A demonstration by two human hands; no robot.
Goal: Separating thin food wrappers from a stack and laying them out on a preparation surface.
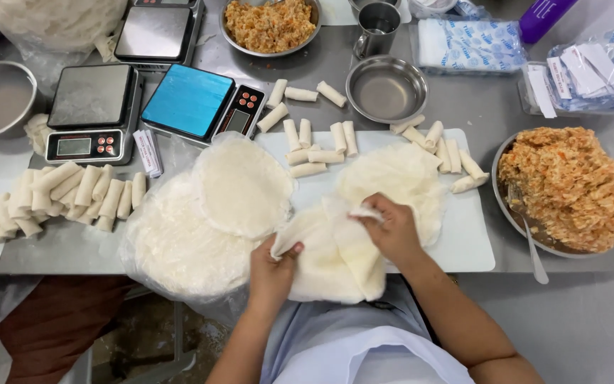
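Observation:
My left hand (273, 269) pinches the left edge of a thin white wrapper sheet (325, 259) at the near edge of the white cutting board (467, 238). My right hand (391, 227) grips the same sheet's folded upper corner, peeling it up. More round wrappers (399, 178) lie under and behind my right hand. A stack of round wrappers (239, 185) rests on a plastic bag to the left.
Rolled spring rolls (72, 195) are piled at the left and scattered along the board's back edge (321, 142). A large bowl of orange filling (570, 188) with a spoon sits right. Two scales (90, 114), a blue-topped scale (200, 103), metal bowls (385, 89) and a cup (378, 28) stand behind.

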